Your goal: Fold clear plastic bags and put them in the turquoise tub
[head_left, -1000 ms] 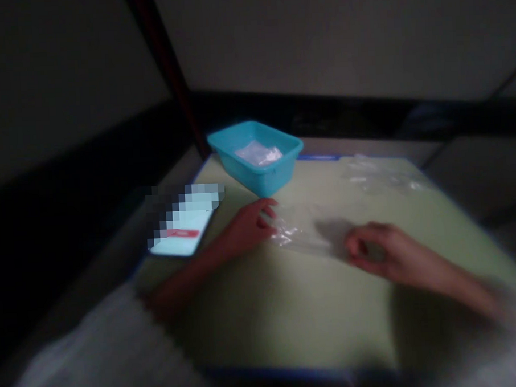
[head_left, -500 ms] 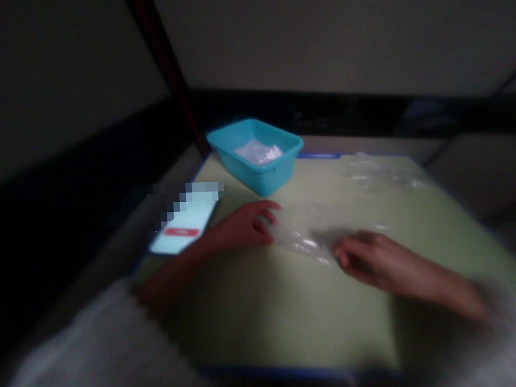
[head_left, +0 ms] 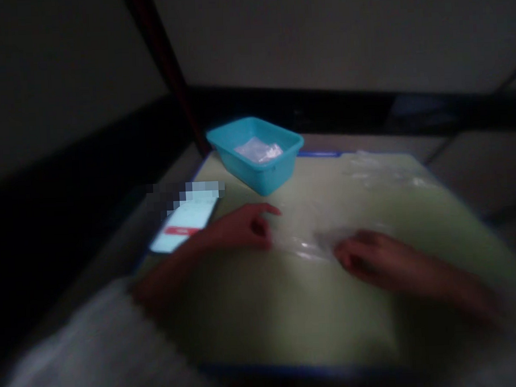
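Note:
A clear plastic bag [head_left: 303,244] lies flat on the pale green table [head_left: 289,312] between my hands. My left hand [head_left: 242,228] rests at the bag's left end, fingers curled, index finger stretched toward the right. My right hand [head_left: 372,257] lies on the bag's right end, fingers bent down onto the plastic. The picture is dim and blurred, so the grip of either hand on the bag is unclear.
A turquoise plastic tub [head_left: 256,151] holding a clear bag stands at the table's far left. A lit phone [head_left: 184,222] lies left of my left hand. More clear bags [head_left: 385,171] lie at the far right. A dark wall ledge runs behind.
My right hand has slid left along the bag toward my left hand. My left hand has curled its fingers and stayed in place.

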Tool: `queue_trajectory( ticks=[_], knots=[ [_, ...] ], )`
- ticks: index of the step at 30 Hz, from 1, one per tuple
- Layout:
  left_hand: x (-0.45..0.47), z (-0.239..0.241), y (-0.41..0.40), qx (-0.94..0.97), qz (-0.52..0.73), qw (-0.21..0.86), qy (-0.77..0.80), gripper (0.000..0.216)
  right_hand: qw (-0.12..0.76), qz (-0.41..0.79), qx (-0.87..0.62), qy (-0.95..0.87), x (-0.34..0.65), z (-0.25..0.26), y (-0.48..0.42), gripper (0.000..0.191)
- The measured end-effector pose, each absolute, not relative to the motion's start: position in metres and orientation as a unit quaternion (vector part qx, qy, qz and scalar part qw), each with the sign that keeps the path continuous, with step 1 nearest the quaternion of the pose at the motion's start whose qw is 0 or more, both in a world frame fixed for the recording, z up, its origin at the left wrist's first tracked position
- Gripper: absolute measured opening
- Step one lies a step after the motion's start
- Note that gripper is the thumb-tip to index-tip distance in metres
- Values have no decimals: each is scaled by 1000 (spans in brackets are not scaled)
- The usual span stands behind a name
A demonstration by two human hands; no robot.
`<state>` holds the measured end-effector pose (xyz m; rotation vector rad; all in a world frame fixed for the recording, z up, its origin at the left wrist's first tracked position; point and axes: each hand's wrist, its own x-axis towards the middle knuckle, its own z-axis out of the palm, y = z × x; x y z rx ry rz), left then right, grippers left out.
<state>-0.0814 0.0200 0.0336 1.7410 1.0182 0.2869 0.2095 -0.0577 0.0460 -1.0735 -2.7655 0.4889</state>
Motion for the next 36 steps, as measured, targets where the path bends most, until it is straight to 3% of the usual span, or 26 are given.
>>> queue_trajectory(
  ticks=[15, 29, 32, 36],
  knots=[
    [-80, 36, 17, 750, 92, 484, 442, 65, 89, 172, -272, -943, 209, 57, -61, 28],
    [-80, 39, 10, 815, 48, 357, 453, 81, 98, 202, -296, -929, 218, 65, -57, 19],
    [-73, 36, 6, 845, 152, 308, 410, 67, 126, 213, -385, -889, 238, 68, -46, 18],
    [-57, 22, -1, 905, 228, 225, 281, 45, 76, 286, -443, -846, 258, 64, -36, 15]
  ],
)
